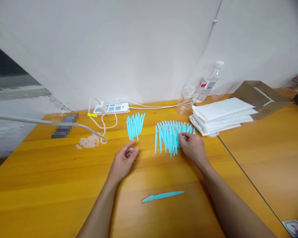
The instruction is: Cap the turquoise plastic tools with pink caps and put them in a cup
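Several turquoise knife-shaped pieces lie side by side in a larger group (167, 135) right of centre. My right hand (192, 147) is at the right part of that group, thumb and forefinger pinched together at the pieces; what lies between the fingertips is too small to make out. A smaller group of the same pieces (134, 126) lies to the left. Just below it my left hand (124, 161) hovers with its fingers loosely curled and apart, holding nothing. One single turquoise piece (163, 196) lies flat nearer to me, between my forearms.
Pale pink pieces (89, 141) lie at the left, beside a white cable and a blurred dark object (64, 125). A white power strip (111, 108) stands by the wall. At right are a clear cup (185, 102), a bottle (208, 84), white packets (223, 110) and brown cardboard (260, 96).
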Tool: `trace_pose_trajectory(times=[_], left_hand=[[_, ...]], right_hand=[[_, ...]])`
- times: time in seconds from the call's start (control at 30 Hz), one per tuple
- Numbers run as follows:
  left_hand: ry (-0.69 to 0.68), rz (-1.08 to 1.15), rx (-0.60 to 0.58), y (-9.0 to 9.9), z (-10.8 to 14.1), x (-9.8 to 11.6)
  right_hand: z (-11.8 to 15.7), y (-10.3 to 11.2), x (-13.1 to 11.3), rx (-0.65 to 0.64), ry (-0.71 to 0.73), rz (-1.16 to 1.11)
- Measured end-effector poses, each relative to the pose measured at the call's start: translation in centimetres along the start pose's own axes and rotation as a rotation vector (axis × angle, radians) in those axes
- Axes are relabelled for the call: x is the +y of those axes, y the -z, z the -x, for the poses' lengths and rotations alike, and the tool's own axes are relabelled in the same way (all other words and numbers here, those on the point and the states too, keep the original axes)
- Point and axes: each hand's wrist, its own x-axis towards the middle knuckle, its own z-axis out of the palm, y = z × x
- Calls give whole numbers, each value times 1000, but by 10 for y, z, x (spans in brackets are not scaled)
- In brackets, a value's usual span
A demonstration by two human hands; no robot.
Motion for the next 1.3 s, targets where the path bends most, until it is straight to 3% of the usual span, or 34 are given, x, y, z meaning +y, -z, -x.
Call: trace_pose_trajectory(times=[0.1, 0.2, 0.3, 0.37, 0.47, 0.57, 0.7, 0.87, 0.93, 1.1, 1.3], left_hand=[[-41, -134, 89, 19, -2, -3], [-83, -492, 370, 53, -8, -3], [-20, -948, 666, 84, -17, -1], [74, -1095, 730, 95, -23, 1], [156, -1183, 705, 97, -27, 1], [156, -1255, 637, 94, -27, 1], [154, -1240, 465, 94, -25, 3], [48, -1064, 288, 94, -22, 5], [5, -926, 255, 90, -20, 7], [-32, -255, 159, 73, -13, 13], [-19, 19, 161, 60, -13, 1]], right_hand=[[4, 2, -1, 32, 42, 92], [8, 4, -18, 52, 89, 95], [6, -5, -55, -34, 208, 48], [1, -20, -88, -120, 291, 36], [-13, -51, -132, -204, 326, 69], [-27, -78, -154, -297, 247, 109], [-42, -94, -155, -350, 191, 113], [-51, -92, -149, -398, 155, 101], [-53, -90, -149, -400, 144, 97], [-55, -90, -149, -421, 119, 78], [-57, -87, -148, -391, 101, 29]])
